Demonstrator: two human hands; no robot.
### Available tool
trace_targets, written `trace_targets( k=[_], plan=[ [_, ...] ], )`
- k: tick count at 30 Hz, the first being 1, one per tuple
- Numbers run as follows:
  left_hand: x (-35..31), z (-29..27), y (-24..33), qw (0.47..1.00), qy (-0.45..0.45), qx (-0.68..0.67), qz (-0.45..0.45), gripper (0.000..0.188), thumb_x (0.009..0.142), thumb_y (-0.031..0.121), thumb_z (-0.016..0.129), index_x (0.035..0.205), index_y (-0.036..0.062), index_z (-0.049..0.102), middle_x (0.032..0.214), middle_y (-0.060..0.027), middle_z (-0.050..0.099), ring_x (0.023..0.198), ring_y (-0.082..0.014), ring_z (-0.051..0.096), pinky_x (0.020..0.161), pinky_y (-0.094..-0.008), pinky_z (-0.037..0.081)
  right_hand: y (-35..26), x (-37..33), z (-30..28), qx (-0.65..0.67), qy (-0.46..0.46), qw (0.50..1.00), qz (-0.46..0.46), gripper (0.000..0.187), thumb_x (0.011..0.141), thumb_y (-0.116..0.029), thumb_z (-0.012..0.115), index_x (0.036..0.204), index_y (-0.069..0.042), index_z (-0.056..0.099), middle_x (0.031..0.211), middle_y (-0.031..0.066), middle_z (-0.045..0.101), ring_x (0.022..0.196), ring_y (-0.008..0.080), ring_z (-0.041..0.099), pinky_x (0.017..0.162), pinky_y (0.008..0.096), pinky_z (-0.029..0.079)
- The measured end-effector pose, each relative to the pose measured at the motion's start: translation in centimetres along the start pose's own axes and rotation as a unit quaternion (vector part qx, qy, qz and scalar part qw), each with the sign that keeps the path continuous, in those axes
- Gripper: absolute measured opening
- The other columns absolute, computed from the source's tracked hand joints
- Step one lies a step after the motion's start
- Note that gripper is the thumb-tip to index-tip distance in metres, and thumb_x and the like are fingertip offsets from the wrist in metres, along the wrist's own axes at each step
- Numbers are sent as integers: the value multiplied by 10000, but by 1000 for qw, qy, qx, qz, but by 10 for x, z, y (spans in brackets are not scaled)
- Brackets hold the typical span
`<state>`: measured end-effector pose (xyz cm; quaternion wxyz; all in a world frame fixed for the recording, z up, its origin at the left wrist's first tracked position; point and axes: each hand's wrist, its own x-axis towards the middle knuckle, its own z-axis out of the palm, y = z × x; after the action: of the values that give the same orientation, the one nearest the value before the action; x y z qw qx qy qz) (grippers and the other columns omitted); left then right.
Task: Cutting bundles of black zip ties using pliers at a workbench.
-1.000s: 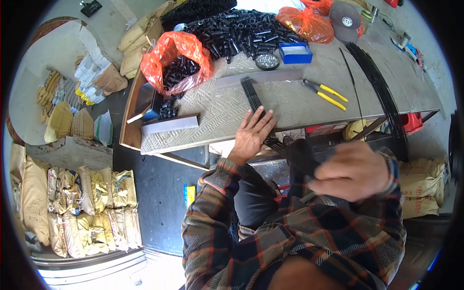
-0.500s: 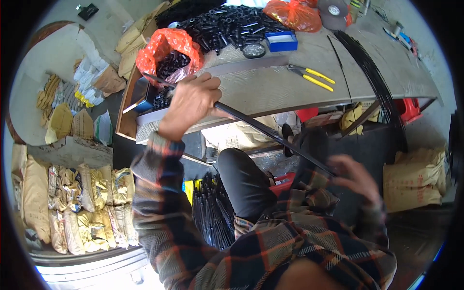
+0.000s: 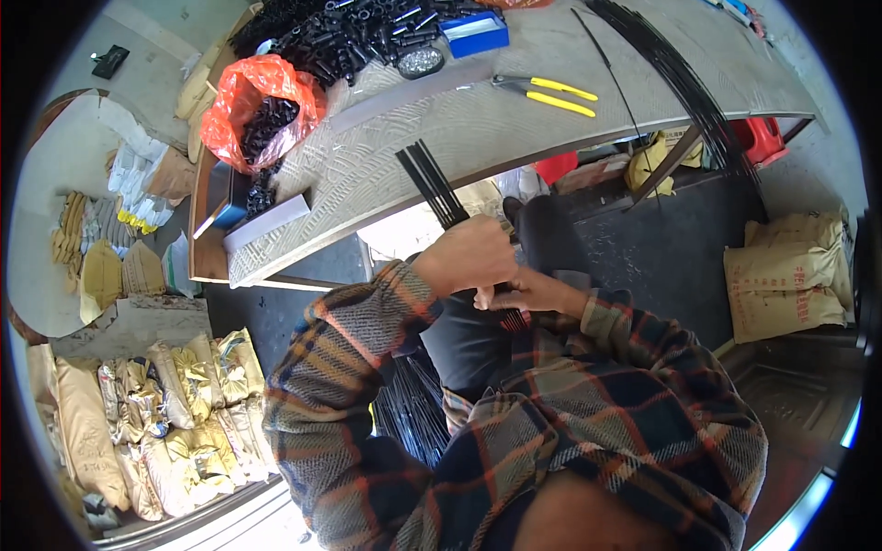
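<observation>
My left hand (image 3: 473,253) is closed round a bundle of thin black rods (image 3: 430,184), held above my lap at the table's near edge. The rods' far ends fan slightly apart and point up and to the left over the table. My right hand (image 3: 540,292) is closed about the lower part of the bundle, just below and touching my left hand. Reddish tips show under my right fingers. Beside my left leg stands another batch of black rods (image 3: 411,409), partly hidden by my sleeve.
On the table (image 3: 367,147) lie yellow-handled pliers (image 3: 551,95), an orange plastic bag (image 3: 225,110) of black parts, a heap of black tubes (image 3: 358,41), a blue box (image 3: 475,37) and long black rods (image 3: 671,73). Filled sacks (image 3: 87,427) stand left, a paper sack (image 3: 781,280) right.
The rods have swung from a long slant across me to a steeper angle over my lap. My left hand moved right and nearer; my right hand came in from the right and closed beside it.
</observation>
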<state>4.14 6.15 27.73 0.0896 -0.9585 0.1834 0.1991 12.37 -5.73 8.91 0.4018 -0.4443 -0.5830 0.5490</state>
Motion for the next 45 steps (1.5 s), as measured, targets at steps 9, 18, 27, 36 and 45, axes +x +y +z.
trace_targets(
  k=[9, 18, 27, 36, 45],
  plan=[
    [-13, 73, 69, 506, 684, -378, -367, 76, 853, 88, 539, 831, 39, 593, 665, 10, 539, 619, -113, 515, 570, -268, 402, -58, -16, -7, -4, 56, 997, -61, 245, 869, -222, 573, 952, 6, 609, 859, 167, 637, 763, 157, 617, 699, 265, 461],
    [18, 66, 106, 374, 623, -678, -111, 449, 947, 388, 382, 952, -44, 504, 704, -76, 520, 625, -152, 505, 577, -268, 421, -168, 8, -79, 2, 49, 990, -129, 348, 893, -49, 480, 1237, 1, 473, 1301, 127, 469, 1172, 208, 472, 946, 311, 385],
    [5, 77, 47, 179, 586, -766, -195, 228, 960, 238, 418, 898, 29, 488, 638, -23, 454, 547, -112, 457, 525, -247, 409, -226, 236, -162, -293, 141, 910, -256, 204, 849, -54, 521, 1028, -29, 616, 969, 145, 641, 903, 244, 624, 795, 341, 479],
    [3, 112, 27, 115, 577, -770, -245, 218, 958, 235, 426, 913, 27, 475, 625, -17, 431, 506, -90, 394, 481, -222, 340, -136, 403, -223, -702, 7, 629, -334, 73, 737, -84, 545, 797, -85, 587, 957, 28, 534, 941, 214, 499, 830, 334, 398],
    [5, 111, 22, 124, 563, -781, -241, 232, 957, 247, 431, 911, 24, 475, 604, -14, 438, 492, -87, 391, 482, -231, 345, -204, 419, -134, -431, 155, 865, -203, 262, 849, -263, 577, 940, -20, 540, 796, 119, 626, 738, 231, 618, 649, 353, 479]
  ],
)
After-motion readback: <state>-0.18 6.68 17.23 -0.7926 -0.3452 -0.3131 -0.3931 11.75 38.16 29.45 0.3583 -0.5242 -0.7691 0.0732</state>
